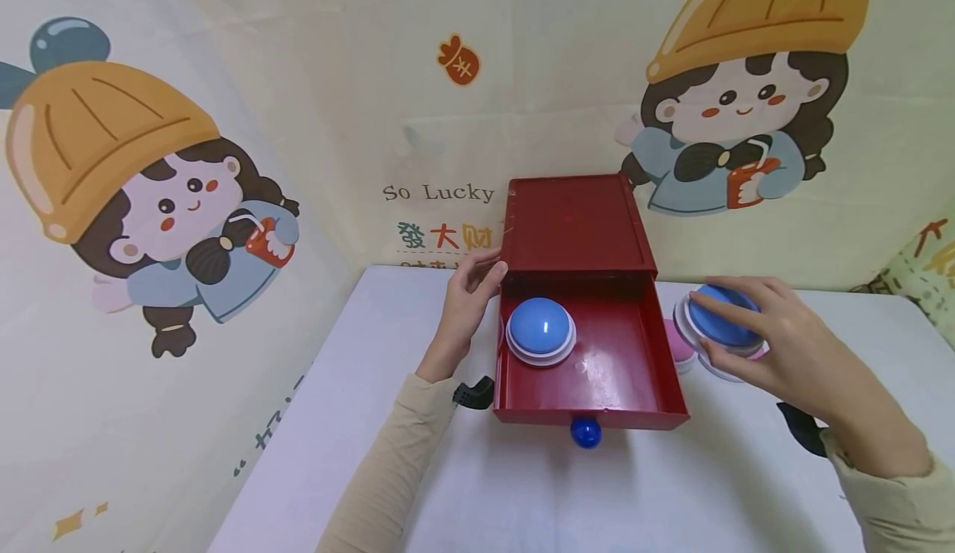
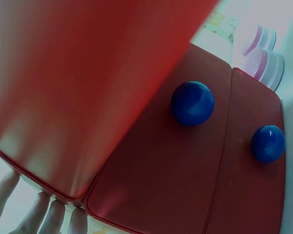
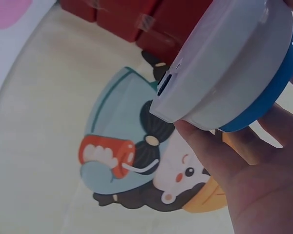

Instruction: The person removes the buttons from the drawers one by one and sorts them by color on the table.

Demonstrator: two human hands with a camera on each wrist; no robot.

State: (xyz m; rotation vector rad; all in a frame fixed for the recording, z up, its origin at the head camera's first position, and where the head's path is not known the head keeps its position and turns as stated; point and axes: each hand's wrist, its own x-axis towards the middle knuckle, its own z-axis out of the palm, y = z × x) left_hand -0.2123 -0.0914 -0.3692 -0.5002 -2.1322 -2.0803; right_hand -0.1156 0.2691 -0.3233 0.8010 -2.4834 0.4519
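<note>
My right hand (image 1: 794,341) grips a round push button with a blue dome and white base (image 1: 722,318), raised and tilted right of the red drawer cabinet (image 1: 578,225). In the right wrist view, fingers curve round the button's white base (image 3: 234,73); a small dark slot shows on its underside. My left hand (image 1: 472,292) touches the cabinet's left side, its fingertips lying along the edge in the left wrist view. The top drawer (image 1: 642,408) is pulled out. A second blue push button (image 1: 540,327) sits inside it, toward the back left.
Pink push buttons (image 1: 679,344) stand on the white table (image 1: 448,487) right of the cabinet, partly hidden by the drawer and the held button. A blue knob (image 1: 585,433) juts from the drawer front. Two lower drawers (image 2: 161,170) are closed. A printed cloth (image 1: 358,122) hangs behind.
</note>
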